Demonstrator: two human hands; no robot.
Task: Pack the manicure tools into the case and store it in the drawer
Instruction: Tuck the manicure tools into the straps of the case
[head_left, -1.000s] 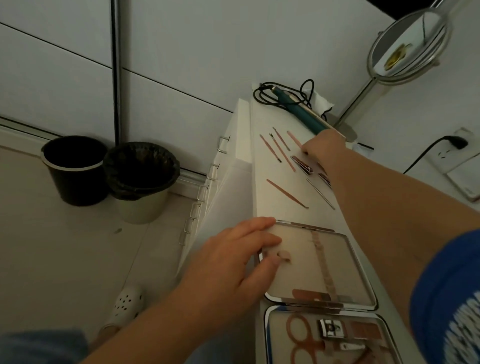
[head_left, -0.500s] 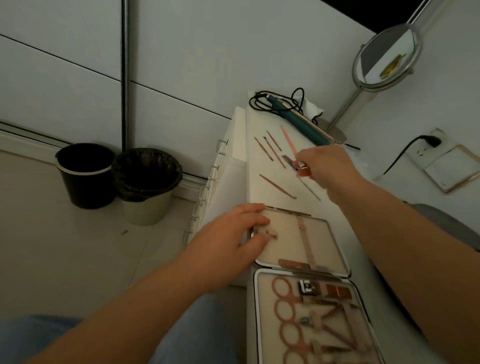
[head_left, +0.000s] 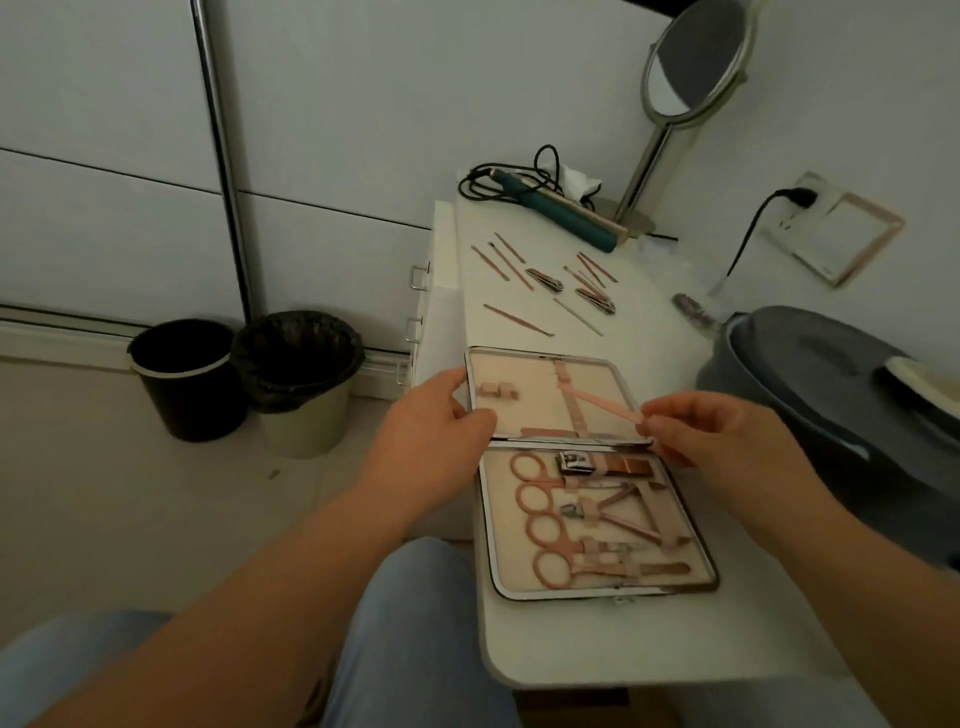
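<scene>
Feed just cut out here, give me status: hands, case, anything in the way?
Left hand grips the open case by its left edge. Right hand pinches a pink nail file over the upper half. Loose tools lie beyond, nothing blocking.

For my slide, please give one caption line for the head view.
Right hand slides a pink nail file into the open case; left hand steadies it.
</scene>
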